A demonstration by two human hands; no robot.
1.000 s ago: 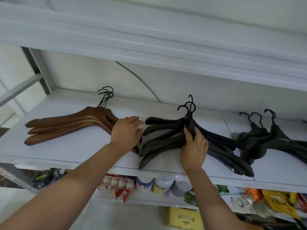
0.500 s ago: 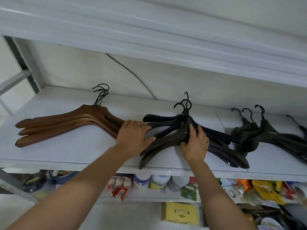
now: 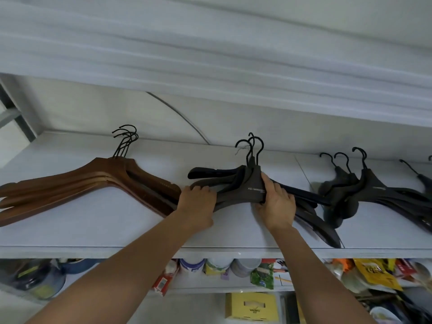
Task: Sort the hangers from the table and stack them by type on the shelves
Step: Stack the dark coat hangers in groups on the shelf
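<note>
A stack of dark grey-black hangers (image 3: 247, 185) lies in the middle of the white shelf (image 3: 93, 220), hooks pointing to the back wall. My left hand (image 3: 197, 206) grips the left arms of this stack. My right hand (image 3: 277, 204) holds the stack's centre, thumb on top of the top hanger. To the left lies a stack of brown wooden hangers (image 3: 93, 183), its right arm touching my left hand. Another pile of dark hangers (image 3: 360, 192) lies to the right, close against the middle stack's right arms.
A shelf board overhead (image 3: 210, 66) limits the height. Below the shelf's front edge stand jars, cups (image 3: 245, 266), food packets (image 3: 374, 274) and a yellow box (image 3: 251, 306). A grey metal post (image 3: 14, 106) rises at the far left.
Both hands have shifted on the middle dark stack: the left hand slid onto its left arms, the right hand closed around its centre. The stack's arms lie closer together.
</note>
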